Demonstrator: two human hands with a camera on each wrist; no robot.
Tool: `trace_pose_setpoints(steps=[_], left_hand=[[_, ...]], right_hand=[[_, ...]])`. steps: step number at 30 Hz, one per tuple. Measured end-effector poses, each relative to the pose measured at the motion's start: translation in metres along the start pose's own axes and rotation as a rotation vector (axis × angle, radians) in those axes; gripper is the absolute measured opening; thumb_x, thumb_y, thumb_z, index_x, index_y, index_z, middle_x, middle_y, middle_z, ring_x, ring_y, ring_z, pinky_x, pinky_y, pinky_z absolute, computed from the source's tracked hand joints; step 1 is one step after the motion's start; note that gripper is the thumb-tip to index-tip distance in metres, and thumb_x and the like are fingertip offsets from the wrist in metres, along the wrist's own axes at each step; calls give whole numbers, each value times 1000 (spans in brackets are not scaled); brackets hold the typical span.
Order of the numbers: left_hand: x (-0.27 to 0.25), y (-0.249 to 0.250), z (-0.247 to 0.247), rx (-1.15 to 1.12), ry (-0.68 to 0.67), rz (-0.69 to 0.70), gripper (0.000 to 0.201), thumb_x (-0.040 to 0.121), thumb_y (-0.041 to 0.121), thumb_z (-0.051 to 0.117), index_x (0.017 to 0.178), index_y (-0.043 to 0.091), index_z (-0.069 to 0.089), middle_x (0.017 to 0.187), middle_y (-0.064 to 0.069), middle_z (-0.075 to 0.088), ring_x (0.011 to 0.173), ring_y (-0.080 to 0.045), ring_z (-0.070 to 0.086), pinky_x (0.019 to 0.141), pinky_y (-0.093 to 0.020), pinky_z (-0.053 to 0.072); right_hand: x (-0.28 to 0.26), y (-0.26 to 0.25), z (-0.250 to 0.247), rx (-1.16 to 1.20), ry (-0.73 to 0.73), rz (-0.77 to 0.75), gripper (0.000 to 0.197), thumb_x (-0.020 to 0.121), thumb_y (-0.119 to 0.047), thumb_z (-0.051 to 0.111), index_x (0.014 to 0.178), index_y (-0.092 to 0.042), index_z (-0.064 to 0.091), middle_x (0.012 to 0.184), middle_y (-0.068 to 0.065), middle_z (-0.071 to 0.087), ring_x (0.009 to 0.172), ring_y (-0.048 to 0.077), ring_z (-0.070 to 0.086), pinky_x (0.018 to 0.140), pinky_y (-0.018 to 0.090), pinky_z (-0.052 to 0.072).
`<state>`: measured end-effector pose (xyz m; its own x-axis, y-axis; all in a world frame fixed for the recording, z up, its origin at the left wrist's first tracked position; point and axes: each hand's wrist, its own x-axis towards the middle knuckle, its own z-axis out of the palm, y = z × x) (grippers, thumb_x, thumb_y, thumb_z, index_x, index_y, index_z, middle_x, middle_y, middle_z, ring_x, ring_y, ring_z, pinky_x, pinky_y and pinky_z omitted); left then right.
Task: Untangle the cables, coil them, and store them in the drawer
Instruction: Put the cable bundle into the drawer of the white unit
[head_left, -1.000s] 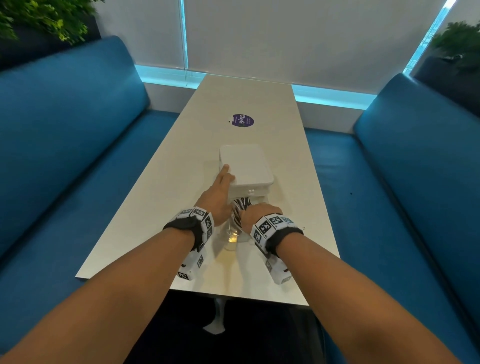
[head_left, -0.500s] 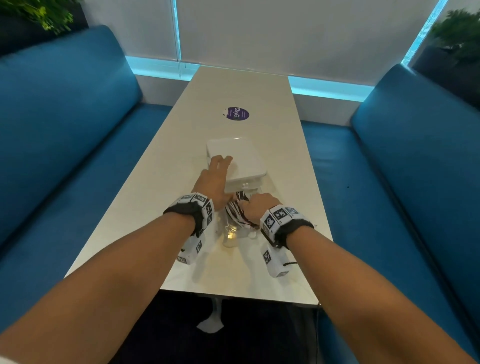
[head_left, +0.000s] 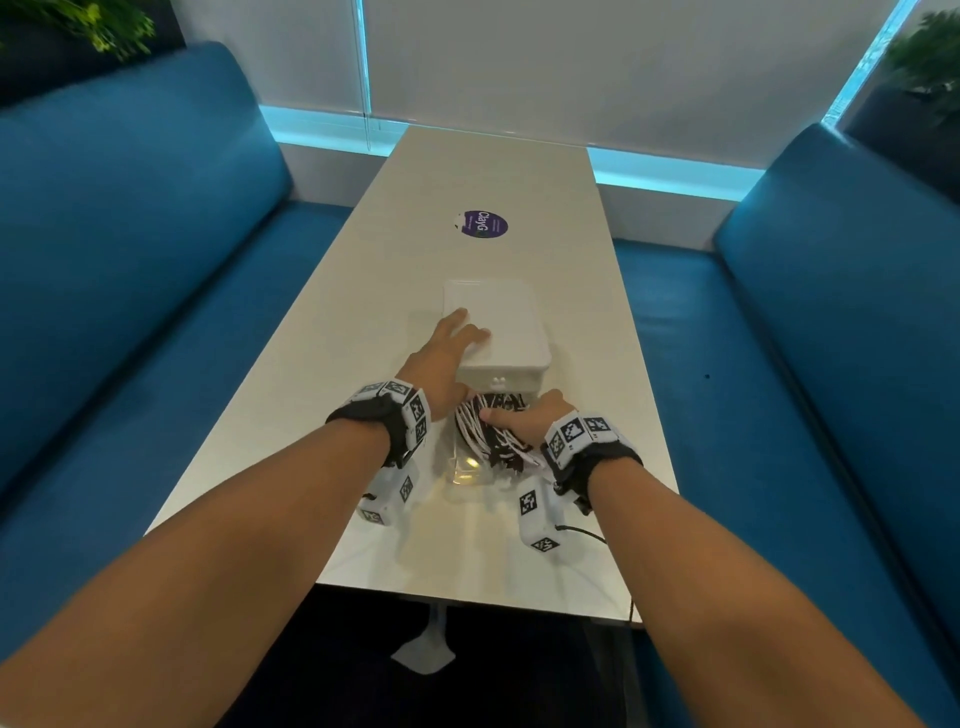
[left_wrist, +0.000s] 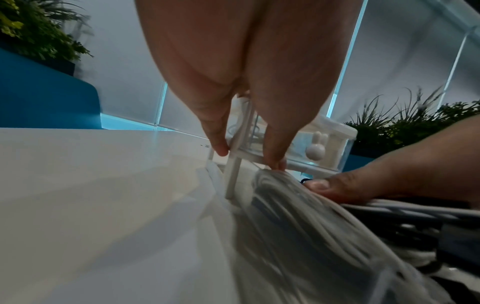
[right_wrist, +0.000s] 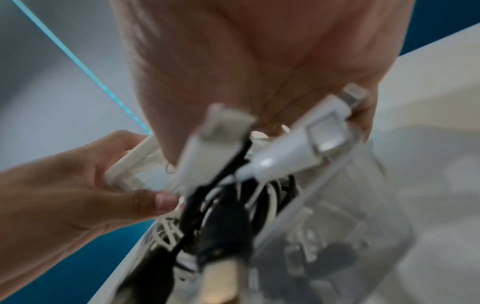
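A white drawer unit (head_left: 514, 322) stands mid-table. Its lower clear drawer (head_left: 462, 470) is pulled out toward me. My left hand (head_left: 452, 353) grips the unit's near left corner, fingers on the lid and thumb at the front frame; the right wrist view shows this left hand (right_wrist: 78, 185) curled round the frame. A coiled bundle of white and black cables (head_left: 485, 441) lies in the drawer under my right hand (head_left: 524, 421), which holds it with the thumb across the strands. The cables' white connectors (right_wrist: 298, 148) sit against the palm. The upper drawer's rabbit knob (left_wrist: 315, 148) faces me.
A purple round sticker (head_left: 484, 224) lies farther along the white table (head_left: 363, 519). Blue sofas run along the left (head_left: 130, 270) and the right (head_left: 841, 322). The table's near edge is just behind my wrists. Plants stand in the far corners.
My left hand slid farther onto the unit's lid. My right hand brought the cable bundle down into the pulled-out drawer.
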<state>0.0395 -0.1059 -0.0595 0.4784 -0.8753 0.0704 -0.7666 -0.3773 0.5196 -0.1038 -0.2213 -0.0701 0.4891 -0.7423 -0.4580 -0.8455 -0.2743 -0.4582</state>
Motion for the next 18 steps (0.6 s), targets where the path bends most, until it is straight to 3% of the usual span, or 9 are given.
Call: trace_pose_setpoints(steps=[2,6,8,11,14,16,18], left_hand=[[1,-1,-1,-2,-14,18,80,82,5,75,148,28,37,165,1,6,143,-25,36,99,-32,39],[0,3,-7,7,-60,-2,88,78,18,82,150,29,32,165,1,3,143,-25,37,103,-36,42],[-2,3,-10,17,-106,-11,99,73,27,86,152,29,27,165,3,-1,140,-26,40,102,-40,46],[-4,4,-11,48,-142,-2,108,69,26,89,154,29,23,164,5,-6,133,-29,48,97,-42,51],[-4,6,-8,62,-115,-8,110,67,24,91,154,27,24,165,4,-6,130,-30,51,98,-41,51],[-6,7,-5,80,-81,-2,109,66,25,92,153,27,25,165,2,-4,129,-30,53,99,-41,50],[-8,8,-3,94,-62,5,108,67,26,91,152,26,26,165,1,-2,128,-30,53,98,-40,49]], right_hand=[[2,-3,6,49,-8,-65,100,61,-72,76,136,-12,49,128,10,62,109,30,63,91,37,52],[2,-9,15,74,65,-28,122,48,-87,66,138,-9,43,128,11,58,111,32,61,88,35,50],[4,-9,16,56,72,-27,119,49,-89,62,137,-10,45,127,12,59,109,33,61,89,38,51],[4,-4,1,96,-100,-124,103,53,-91,59,130,-23,57,120,3,67,99,23,65,85,34,53],[-4,8,-20,178,-294,-95,61,68,-70,74,109,-25,66,103,-2,71,91,14,64,78,30,56],[-6,14,-26,97,-296,-118,54,68,-62,80,101,-22,65,89,0,68,83,16,64,80,34,58],[-5,13,-21,17,-233,-169,60,63,-63,83,98,-19,65,77,-2,66,71,16,63,75,35,58]])
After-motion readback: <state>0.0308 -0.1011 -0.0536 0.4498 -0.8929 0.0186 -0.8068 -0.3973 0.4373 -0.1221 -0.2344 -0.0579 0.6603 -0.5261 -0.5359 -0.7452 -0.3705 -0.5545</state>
